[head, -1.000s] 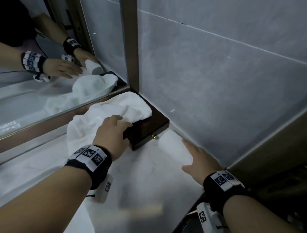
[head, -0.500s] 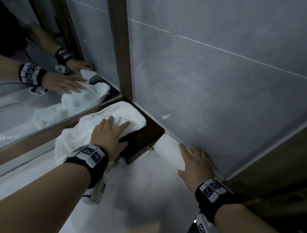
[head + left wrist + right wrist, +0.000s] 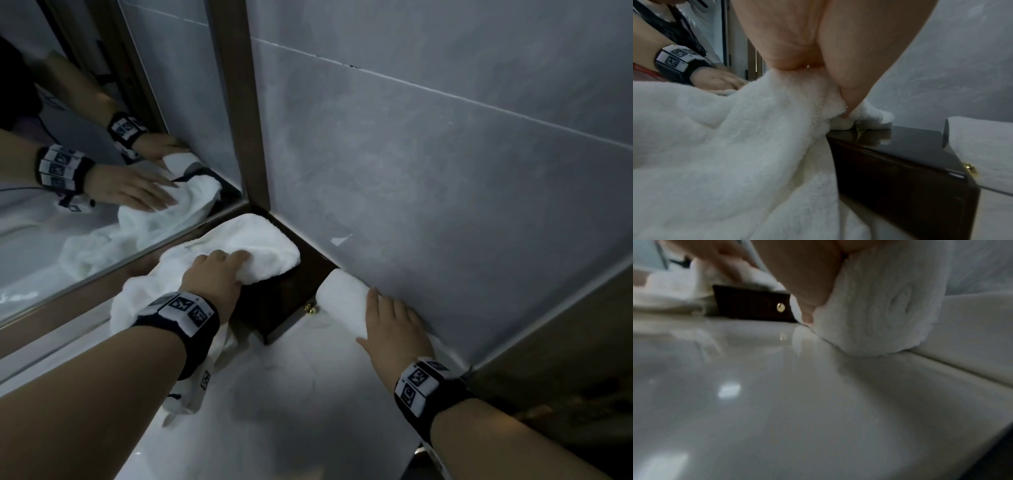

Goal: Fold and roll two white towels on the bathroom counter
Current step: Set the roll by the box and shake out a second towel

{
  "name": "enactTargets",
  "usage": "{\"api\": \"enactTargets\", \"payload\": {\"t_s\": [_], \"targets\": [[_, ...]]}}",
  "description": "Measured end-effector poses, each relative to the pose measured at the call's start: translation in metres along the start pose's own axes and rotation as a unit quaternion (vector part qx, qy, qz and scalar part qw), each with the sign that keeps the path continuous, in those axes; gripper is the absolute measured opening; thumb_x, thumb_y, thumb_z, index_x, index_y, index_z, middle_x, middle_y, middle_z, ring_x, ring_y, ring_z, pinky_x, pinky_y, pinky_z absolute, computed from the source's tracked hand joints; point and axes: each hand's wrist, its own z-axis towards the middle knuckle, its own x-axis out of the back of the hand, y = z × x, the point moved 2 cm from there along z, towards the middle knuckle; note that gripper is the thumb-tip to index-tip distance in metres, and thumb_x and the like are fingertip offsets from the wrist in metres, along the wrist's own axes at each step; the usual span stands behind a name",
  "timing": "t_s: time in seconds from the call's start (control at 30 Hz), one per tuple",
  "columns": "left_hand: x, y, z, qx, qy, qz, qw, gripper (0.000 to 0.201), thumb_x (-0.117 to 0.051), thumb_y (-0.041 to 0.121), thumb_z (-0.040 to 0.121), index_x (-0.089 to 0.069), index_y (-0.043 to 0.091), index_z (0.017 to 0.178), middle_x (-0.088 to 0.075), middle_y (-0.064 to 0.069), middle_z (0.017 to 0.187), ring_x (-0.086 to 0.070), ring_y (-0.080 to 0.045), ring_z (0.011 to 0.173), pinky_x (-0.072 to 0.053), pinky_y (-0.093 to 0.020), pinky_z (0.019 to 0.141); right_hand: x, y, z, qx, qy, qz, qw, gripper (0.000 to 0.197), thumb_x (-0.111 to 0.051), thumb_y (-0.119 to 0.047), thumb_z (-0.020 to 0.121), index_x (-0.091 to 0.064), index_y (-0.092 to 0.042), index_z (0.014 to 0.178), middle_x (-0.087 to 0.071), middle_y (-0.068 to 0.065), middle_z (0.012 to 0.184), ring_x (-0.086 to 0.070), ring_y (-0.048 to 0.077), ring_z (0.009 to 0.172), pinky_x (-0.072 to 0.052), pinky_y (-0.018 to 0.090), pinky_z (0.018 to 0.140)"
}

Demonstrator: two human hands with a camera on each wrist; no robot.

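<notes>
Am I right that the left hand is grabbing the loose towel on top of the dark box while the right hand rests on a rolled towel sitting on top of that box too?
Not quite. In the head view the rolled towel under the right hand lies on the counter against the wall, beside the dark box, not on it. The left hand does grip the loose towel on the box.

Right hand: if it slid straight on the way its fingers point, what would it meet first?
The right hand lies along the rolled towel, fingers aimed up the wall's foot. Going on over the roll, it would likely meet the dark wooden box first, near its brass knob; depth there is unclear.
</notes>
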Motion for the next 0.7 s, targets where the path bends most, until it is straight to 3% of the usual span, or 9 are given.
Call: {"api": "enactTargets", "payload": {"t_s": [0.13, 0.23, 0.37, 0.43, 0.5, 0.63, 0.7], "targets": [[0.002, -0.005, -0.007, 0.021, 0.042, -0.082, 0.996, 0.044, -0.055, 0.018, 0.095, -0.054, 0.022, 0.139, -0.063, -0.01, 0.129, -0.057, -0.031, 0.118, -0.043, -0.039, 0.101, 0.0, -0.001, -0.003, 0.034, -0.003, -0.023, 0.999, 0.081, -0.055, -0.05, 0.088, -0.029, 0.001, 0.145, -0.055, 0.015, 0.114, -0.053, 0.028, 0.098, -0.046, 0.039, 0.085], [0.008, -0.007, -0.017, 0.049, 0.078, -0.12, 0.988, 0.036, -0.057, 0.019, 0.097, -0.061, 0.024, 0.132, -0.068, -0.008, 0.122, -0.062, -0.03, 0.112, -0.046, -0.039, 0.096, 0.004, 0.0, -0.005, 0.019, 0.011, -0.003, 1.0, 0.082, -0.056, -0.053, 0.087, -0.027, -0.006, 0.148, -0.054, 0.015, 0.116, -0.053, 0.029, 0.101, -0.045, 0.038, 0.087], [0.02, -0.004, -0.034, 0.033, 0.104, -0.143, 0.984, 0.028, -0.056, 0.018, 0.097, -0.066, 0.02, 0.123, -0.072, -0.008, 0.112, -0.065, -0.028, 0.103, -0.047, -0.035, 0.09, 0.007, 0.006, -0.008, 0.026, 0.012, 0.027, 0.999, 0.08, -0.044, -0.055, 0.091, -0.011, -0.013, 0.151, -0.039, 0.013, 0.136, -0.04, 0.027, 0.119, -0.034, 0.037, 0.101], [0.025, -0.001, -0.044, 0.014, 0.106, -0.146, 0.983, 0.03, -0.057, 0.013, 0.096, -0.066, 0.016, 0.124, -0.07, -0.009, 0.114, -0.064, -0.028, 0.106, -0.04, -0.025, 0.088, 0.013, 0.007, -0.012, 0.031, 0.025, 0.04, 0.998, 0.076, -0.046, -0.051, 0.091, -0.015, -0.014, 0.15, -0.036, 0.011, 0.14, -0.036, 0.027, 0.124, -0.029, 0.037, 0.106], [0.03, 0.004, -0.055, 0.002, 0.129, -0.156, 0.979, 0.033, -0.056, 0.009, 0.095, -0.063, 0.014, 0.127, -0.069, -0.011, 0.116, -0.063, -0.029, 0.108, -0.038, -0.025, 0.088, 0.021, 0.005, -0.016, 0.033, 0.033, 0.073, 0.996, 0.073, -0.05, -0.047, 0.09, -0.019, -0.016, 0.149, -0.034, 0.009, 0.142, -0.033, 0.026, 0.128, -0.026, 0.037, 0.109], [0.037, 0.021, -0.081, -0.003, 0.18, -0.225, 0.958, 0.027, -0.051, 0.004, 0.098, -0.061, 0.0, 0.123, -0.068, -0.02, 0.102, -0.062, -0.026, 0.092, -0.035, -0.013, 0.073, 0.041, -0.008, -0.023, 0.044, 0.045, 0.222, 0.973, 0.077, -0.062, -0.043, 0.085, -0.024, -0.022, 0.148, -0.031, 0.001, 0.146, -0.03, 0.021, 0.133, -0.027, 0.032, 0.11], [0.037, 0.027, -0.093, 0.004, 0.172, -0.24, 0.955, 0.023, -0.049, 0.013, 0.101, -0.059, 0.006, 0.12, -0.066, -0.011, 0.096, -0.06, -0.023, 0.087, -0.036, -0.021, 0.074, 0.054, -0.019, -0.027, 0.071, 0.045, 0.327, 0.941, 0.083, -0.069, -0.042, 0.081, -0.023, -0.026, 0.149, -0.031, -0.003, 0.147, -0.031, 0.015, 0.134, -0.032, 0.026, 0.107]]}}
